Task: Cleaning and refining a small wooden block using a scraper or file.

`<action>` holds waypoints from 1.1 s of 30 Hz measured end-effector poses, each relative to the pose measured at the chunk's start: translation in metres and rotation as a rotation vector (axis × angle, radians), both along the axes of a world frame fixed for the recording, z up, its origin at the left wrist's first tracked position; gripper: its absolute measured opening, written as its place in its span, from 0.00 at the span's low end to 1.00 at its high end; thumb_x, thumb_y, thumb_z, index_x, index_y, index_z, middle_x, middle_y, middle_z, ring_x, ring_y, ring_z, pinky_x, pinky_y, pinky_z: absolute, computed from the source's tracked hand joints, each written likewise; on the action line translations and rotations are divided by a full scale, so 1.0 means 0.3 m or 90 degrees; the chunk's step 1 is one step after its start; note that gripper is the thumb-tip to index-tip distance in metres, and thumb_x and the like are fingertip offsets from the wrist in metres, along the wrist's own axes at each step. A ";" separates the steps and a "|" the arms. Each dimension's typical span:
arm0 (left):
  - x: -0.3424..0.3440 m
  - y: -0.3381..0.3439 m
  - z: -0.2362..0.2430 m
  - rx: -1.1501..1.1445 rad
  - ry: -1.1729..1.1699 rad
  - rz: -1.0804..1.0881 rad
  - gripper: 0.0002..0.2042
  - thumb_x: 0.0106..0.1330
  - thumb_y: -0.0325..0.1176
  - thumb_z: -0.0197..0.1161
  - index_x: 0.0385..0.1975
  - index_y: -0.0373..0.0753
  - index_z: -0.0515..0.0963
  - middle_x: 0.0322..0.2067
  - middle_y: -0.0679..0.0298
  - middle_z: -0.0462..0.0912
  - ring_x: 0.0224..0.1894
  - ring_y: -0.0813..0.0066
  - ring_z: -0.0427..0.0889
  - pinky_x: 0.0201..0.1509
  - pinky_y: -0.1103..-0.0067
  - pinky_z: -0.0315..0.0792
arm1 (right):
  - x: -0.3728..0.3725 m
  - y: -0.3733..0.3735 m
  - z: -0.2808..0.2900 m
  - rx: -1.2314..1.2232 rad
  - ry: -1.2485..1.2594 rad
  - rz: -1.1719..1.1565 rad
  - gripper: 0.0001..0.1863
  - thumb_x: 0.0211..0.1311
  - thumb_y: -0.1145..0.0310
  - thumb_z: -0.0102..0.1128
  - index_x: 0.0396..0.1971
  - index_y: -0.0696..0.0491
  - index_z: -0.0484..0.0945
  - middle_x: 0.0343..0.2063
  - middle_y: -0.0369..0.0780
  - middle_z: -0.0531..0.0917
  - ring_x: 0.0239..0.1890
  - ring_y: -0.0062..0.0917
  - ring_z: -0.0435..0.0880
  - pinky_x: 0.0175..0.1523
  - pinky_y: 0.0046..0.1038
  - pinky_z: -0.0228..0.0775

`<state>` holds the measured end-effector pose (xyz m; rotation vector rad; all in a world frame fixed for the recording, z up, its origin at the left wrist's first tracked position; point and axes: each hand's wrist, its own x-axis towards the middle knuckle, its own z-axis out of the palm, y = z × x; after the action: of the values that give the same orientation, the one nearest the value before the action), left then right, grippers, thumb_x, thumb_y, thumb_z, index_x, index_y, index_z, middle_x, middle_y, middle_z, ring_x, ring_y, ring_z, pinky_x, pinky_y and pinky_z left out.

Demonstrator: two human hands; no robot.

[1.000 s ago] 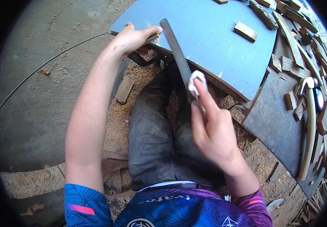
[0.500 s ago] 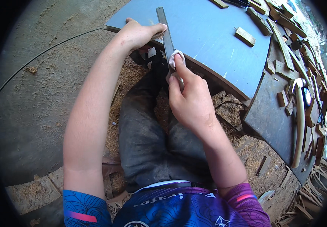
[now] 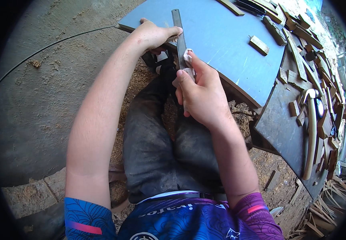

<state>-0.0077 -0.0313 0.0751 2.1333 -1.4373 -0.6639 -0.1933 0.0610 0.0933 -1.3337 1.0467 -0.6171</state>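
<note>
My right hand (image 3: 205, 90) is closed round the near end of a narrow steel saw blade (image 3: 179, 36), where a pale cloth (image 3: 188, 60) is wrapped on it. The blade has a hole at its far tip and a finely toothed edge. It slants away from me across the edge of a blue-grey tabletop (image 3: 229, 48). At that edge my left hand (image 3: 151, 36) pinches a small piece of wood (image 3: 173, 39), thumb beside the blade, other fingers partly hidden. Fine sawdust lies near the thumb.
A wood block (image 3: 259, 45) lies on the tabletop. To the right, a darker board (image 3: 277, 116) carries a hammer (image 3: 311, 132), a tape measure (image 3: 319, 108) and many wood offcuts (image 3: 299, 80). A cable (image 3: 57, 48) crosses the floor at left; sawdust and scraps cover the ground below.
My right hand has drawn the saw blade slightly back toward me. The left hand keeps its place at the tabletop edge; the whole view has shifted a little.
</note>
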 end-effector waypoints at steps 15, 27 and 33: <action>-0.011 0.000 0.018 0.044 0.080 0.004 0.58 0.54 0.56 0.70 0.58 0.04 0.43 0.27 0.51 0.82 0.25 0.71 0.83 0.23 0.79 0.77 | -0.072 -0.049 0.000 -0.188 0.112 0.035 0.22 0.66 0.73 0.47 0.60 0.57 0.71 0.14 0.34 0.74 0.12 0.16 0.70 0.18 0.21 0.62; 0.011 0.025 -0.002 0.038 0.062 -0.007 0.53 0.68 0.62 0.50 0.63 0.09 0.38 0.21 0.57 0.80 0.20 0.76 0.80 0.24 0.81 0.78 | -0.162 0.090 0.042 -0.276 0.163 -0.004 0.29 0.61 0.81 0.49 0.65 0.62 0.61 0.22 0.46 0.80 0.21 0.34 0.81 0.31 0.30 0.72; 0.002 0.022 0.004 0.020 0.091 0.019 0.39 0.73 0.51 0.46 0.68 0.21 0.46 0.32 0.52 0.82 0.22 0.74 0.81 0.31 0.77 0.79 | -0.088 0.102 0.011 -0.415 0.250 0.035 0.30 0.57 0.82 0.51 0.62 0.65 0.62 0.29 0.55 0.81 0.31 0.51 0.83 0.36 0.43 0.73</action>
<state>-0.0070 -0.0245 0.0764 2.0823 -1.3249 -0.8153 -0.2198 0.0917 0.0965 -2.1108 1.1623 -0.7018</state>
